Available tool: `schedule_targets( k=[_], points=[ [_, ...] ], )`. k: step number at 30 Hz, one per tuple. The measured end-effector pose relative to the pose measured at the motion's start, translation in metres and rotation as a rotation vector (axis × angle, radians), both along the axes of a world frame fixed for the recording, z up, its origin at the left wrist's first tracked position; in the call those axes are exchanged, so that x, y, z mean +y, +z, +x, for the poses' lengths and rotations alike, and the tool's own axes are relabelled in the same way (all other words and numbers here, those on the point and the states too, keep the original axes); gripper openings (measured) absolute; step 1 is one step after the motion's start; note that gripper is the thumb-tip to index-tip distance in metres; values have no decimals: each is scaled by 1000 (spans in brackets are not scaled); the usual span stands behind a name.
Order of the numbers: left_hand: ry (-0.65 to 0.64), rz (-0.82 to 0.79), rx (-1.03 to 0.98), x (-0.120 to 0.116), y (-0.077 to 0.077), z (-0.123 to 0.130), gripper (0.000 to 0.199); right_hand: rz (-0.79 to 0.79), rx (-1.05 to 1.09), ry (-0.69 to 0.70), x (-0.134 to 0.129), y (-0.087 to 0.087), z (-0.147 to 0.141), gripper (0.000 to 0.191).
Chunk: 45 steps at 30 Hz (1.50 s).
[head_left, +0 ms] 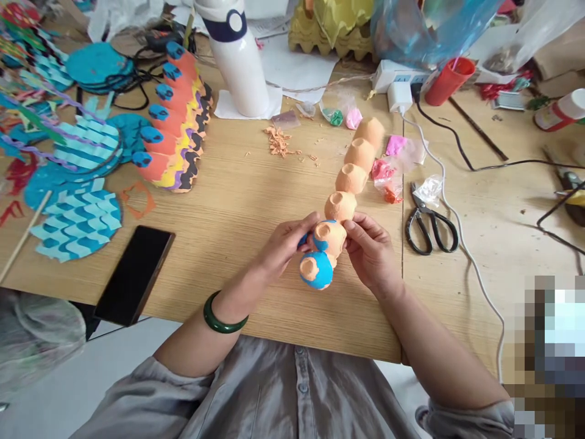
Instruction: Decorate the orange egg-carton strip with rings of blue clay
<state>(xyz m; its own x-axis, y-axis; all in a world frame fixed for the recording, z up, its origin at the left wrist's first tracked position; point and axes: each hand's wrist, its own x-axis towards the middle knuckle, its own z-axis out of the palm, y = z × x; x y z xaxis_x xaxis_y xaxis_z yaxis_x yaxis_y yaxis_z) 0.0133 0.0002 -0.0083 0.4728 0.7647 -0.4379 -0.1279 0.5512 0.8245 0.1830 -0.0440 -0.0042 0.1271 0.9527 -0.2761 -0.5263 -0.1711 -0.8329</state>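
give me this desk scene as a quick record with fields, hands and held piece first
left hand: fingers against the held piece's left side; green bangle on that arm
right hand: thumb and fingers on its right side
held piece: bumpy orange piece, six bumps in a row
blue covering: mostly over the nearest bump, partly over the next
left side: black phone, painted bumpy piece
right side: black-handled cutters
beyond: orange scraps, white bottle
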Motion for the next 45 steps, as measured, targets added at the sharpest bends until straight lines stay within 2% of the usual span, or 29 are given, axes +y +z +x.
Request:
schedule_targets(
  k=[4, 7, 8, 10, 12, 15, 18, 23, 26, 28, 30, 33, 35, 38, 41, 45],
  points=[
    [54, 96, 81, 1, 4, 1, 55, 25, -64, -59, 2, -3, 4, 20],
    [251, 117, 65, 6, 8, 0, 29, 4, -82, -72, 5, -7, 8, 21],
    [324, 112, 18, 9, 10, -1, 23, -6, -83, -53, 5, -8, 9, 21],
    [411, 82, -110, 12, 13, -2, 23, -23, -82, 10, 6, -10, 10, 23],
    [432, 58, -201, 14, 15, -3, 31, -40, -83, 86, 6, -11, 10, 25],
    [441, 98, -211, 10, 14, -1, 34, -74, -126, 202, 5, -10, 11, 26],
    [407, 162, -188, 4, 12, 2, 32, -63, -377, 264, 5, -10, 13, 22],
    [322, 134, -183, 0, 9, 6, 28, 114, -1069, 108, 7, -15, 21, 13],
    [294, 99, -213, 0, 9, 7, 29, 110, -1276, 92, 7, -17, 24, 12],
    [252, 69, -235, 0, 10, 7, 37, 146, -1371, 31, 6, -16, 23, 11],
    [207, 29, -244, -1, 13, 8, 46, 243, -1396, -81, 4, -14, 20, 10],
    [176, 5, -221, -3, 16, 10, 51, 457, -1255, -191, -1, -7, 14, 11],
    [168, 33, -192, -5, 16, 10, 52, 611, -1197, -178, -5, -4, 10, 16],
    [134, 116, -149, -8, 11, 9, 50, 779, -1223, -115, -9, -1, 5, 32],
    [84, 185, -97, -12, 6, 7, 49, 848, -1285, -94, -11, -1, 1, 34],
    [45, 206, -83, -13, 6, 6, 49, 823, -1271, -129, -11, 0, -1, 19]
  ],
)
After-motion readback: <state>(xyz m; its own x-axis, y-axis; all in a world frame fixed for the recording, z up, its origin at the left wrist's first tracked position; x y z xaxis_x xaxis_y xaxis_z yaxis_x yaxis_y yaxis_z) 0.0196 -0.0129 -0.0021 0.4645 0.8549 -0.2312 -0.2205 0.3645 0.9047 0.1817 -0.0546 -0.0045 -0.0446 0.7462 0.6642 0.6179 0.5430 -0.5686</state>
